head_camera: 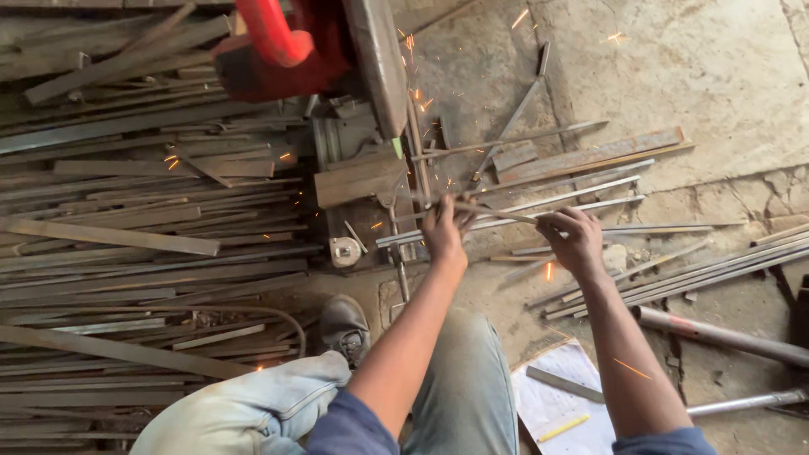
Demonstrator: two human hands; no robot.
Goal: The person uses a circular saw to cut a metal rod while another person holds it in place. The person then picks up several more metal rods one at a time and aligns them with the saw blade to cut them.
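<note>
I squat on the ground before a red cut-off saw (291, 50) whose disc (377, 63) is down and throwing sparks. My left hand (444, 232) grips a thin steel rod (497, 213) close to the saw's vise (362, 181). My right hand (575, 240) holds the same rod further right. The rod runs across from the disc toward the right. Both forearms reach forward over my knees.
A large heap of flat steel strips and bars (143, 227) covers the ground at left. More rods and bars (674, 270) lie at right, with two pipes (725, 337). A sheet of paper with a yellow pencil (563, 427) lies by my right knee. My shoe (344, 324) rests near the saw.
</note>
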